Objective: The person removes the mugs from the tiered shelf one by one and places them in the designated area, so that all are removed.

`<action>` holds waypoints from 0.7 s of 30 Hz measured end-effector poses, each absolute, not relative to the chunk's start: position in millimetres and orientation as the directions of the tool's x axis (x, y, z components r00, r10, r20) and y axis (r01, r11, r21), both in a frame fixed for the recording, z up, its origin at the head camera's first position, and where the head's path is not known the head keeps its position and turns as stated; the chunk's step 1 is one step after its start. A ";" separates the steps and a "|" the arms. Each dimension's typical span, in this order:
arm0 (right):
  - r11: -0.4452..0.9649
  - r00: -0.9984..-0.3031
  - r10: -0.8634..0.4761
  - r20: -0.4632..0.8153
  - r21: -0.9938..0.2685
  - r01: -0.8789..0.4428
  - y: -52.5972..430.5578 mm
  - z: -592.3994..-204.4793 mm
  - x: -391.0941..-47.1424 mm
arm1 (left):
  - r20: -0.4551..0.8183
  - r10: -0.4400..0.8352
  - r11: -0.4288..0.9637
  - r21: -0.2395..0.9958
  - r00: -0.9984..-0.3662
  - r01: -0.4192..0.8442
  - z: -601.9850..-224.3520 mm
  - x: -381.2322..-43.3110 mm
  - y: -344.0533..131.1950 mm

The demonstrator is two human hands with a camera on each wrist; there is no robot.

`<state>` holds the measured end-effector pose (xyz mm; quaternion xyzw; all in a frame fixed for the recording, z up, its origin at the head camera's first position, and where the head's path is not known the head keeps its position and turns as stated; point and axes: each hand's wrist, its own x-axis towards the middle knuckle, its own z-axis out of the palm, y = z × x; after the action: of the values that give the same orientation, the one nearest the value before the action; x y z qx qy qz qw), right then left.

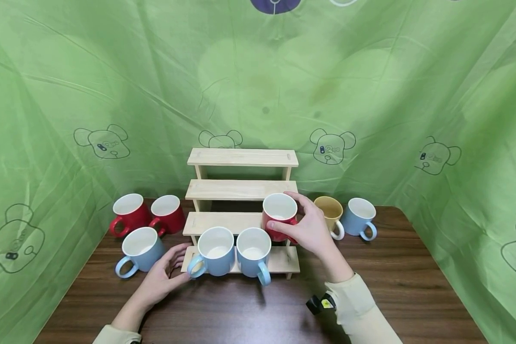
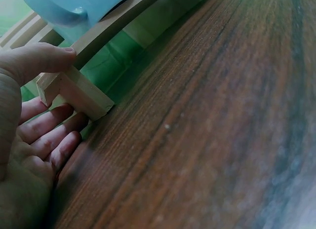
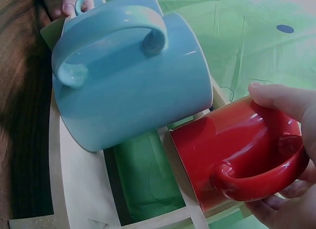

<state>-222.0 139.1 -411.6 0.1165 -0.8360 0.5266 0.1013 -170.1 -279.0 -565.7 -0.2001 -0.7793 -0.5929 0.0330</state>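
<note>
A red mug (image 1: 278, 217) with a white inside is in my right hand (image 1: 311, 227), the thumb on its near side and the fingers around the back. The right wrist view shows the red mug (image 3: 237, 155) upright, its base right at the second step's board. My left hand (image 1: 165, 274) holds the left end of the stepped wooden rack (image 1: 241, 189) at its lowest step, thumb (image 2: 57, 58) on the board's edge and the other fingers by the leg. Two light blue mugs, a left one (image 1: 217, 258) and a right one (image 1: 253, 255), stand on that lowest step.
Left of the rack, a blue mug (image 1: 144, 251) stands in front of a far-left red mug (image 1: 135, 215) and another red mug (image 1: 172, 217). To the right are a yellow mug (image 1: 328, 210) and a blue mug (image 1: 357, 220). A green curtain (image 1: 258, 86) surrounds the brown table (image 1: 404, 286).
</note>
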 end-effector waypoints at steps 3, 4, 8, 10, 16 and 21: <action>0.417 -0.949 -0.078 0.307 -0.854 -0.311 138.3 -411.7 -222.0 | 0.283 0.272 0.225 0.911 -0.920 0.346 -565.0 -169.7 -279.0; 0.419 -0.948 -0.074 0.311 -0.853 -0.312 138.2 -411.7 -221.9 | 0.279 0.271 0.228 0.911 -0.921 0.343 -564.7 -169.6 -279.0; 0.423 -0.945 -0.060 0.321 -0.849 -0.316 138.3 -410.8 -221.8 | 0.259 0.266 0.243 0.914 -0.928 0.325 -563.8 -169.6 -278.9; 0.422 -0.945 -0.056 0.321 -0.851 -0.314 139.5 -410.4 -221.7 | 0.256 0.266 0.245 0.915 -0.929 0.322 -563.8 -169.7 -278.8; 0.415 -0.945 -0.059 0.321 -0.853 -0.316 146.6 -406.4 -220.4 | 0.276 0.270 0.229 0.912 -0.922 0.340 -565.8 -170.2 -279.7; 0.434 -0.946 -0.046 0.321 -0.847 -0.309 155.0 -403.6 -217.3 | 0.282 0.271 0.222 0.912 -0.920 0.345 -566.1 -170.2 -279.4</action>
<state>-217.3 155.0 -403.6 0.1059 -0.8373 0.5214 0.1259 -170.2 -279.4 -566.1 -0.1970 -0.7810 -0.5918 0.0314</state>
